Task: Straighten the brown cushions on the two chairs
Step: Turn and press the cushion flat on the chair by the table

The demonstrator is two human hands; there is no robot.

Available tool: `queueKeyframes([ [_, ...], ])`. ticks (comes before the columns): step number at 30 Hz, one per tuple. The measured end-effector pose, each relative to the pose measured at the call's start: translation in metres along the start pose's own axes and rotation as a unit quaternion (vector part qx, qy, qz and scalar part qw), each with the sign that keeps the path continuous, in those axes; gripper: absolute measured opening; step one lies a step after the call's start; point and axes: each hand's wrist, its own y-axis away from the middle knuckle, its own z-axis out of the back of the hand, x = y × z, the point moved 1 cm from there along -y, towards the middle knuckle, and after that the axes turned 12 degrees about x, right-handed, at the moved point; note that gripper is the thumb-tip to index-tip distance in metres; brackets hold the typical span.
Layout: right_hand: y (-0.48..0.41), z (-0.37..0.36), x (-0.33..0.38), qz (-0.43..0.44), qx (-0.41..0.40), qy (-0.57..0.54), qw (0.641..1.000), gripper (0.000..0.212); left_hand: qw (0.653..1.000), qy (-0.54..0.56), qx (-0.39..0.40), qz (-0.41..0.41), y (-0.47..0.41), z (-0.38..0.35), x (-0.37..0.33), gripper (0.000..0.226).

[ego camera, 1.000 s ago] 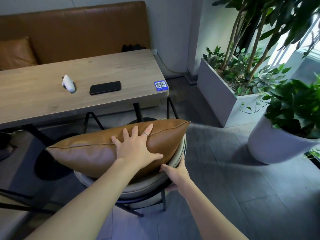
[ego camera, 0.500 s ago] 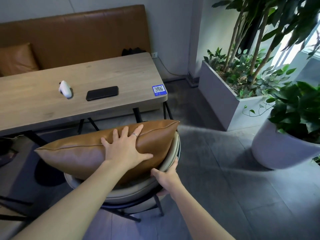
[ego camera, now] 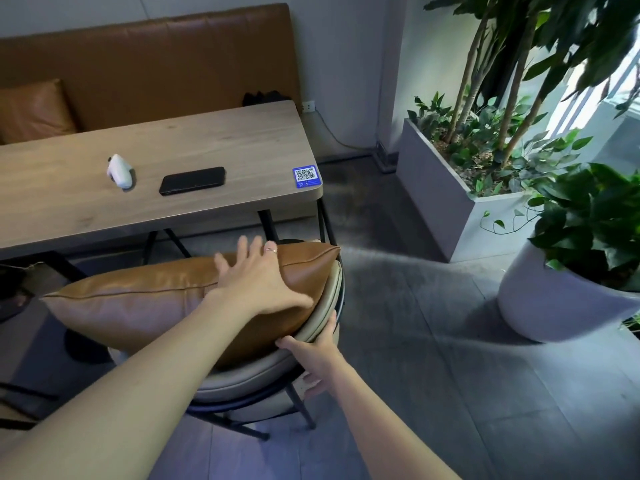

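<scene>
The brown cushion (ego camera: pixel 145 306), smooth leather with a piped seam, lies across the round beige padded chair (ego camera: pixel 277 368), its left corner past the seat's edge. The left hand (ego camera: pixel 259 282) lies flat on the cushion's right half, fingers spread wide, holding nothing. The right hand (ego camera: pixel 317 355) grips the chair's rim at the right edge; its fingers seem curled underneath, partly hidden. On the pale wooden table (ego camera: pixel 214 140) a black phone (ego camera: pixel 192 180) lies near the front edge.
</scene>
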Motion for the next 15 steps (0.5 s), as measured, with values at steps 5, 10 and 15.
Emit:
queueKeyframes([
  [5, 0.001, 0.019, 0.008, 0.072, -0.048, -0.035, 0.996, 0.123, 0.996, 0.008, -0.051, -0.069, -0.004, -0.009, -0.034, 0.103],
  [10, -0.003, 0.021, 0.015, 0.087, -0.068, -0.005, 0.994, 0.118, 0.994, 0.007, -0.09, -0.055, -0.002, -0.019, -0.038, 0.079],
  [15, -0.007, 0.02, 0.013, 0.097, -0.089, -0.021, 0.991, 0.111, 0.995, 0.009, -0.085, -0.052, -0.002, -0.021, -0.038, 0.078],
])
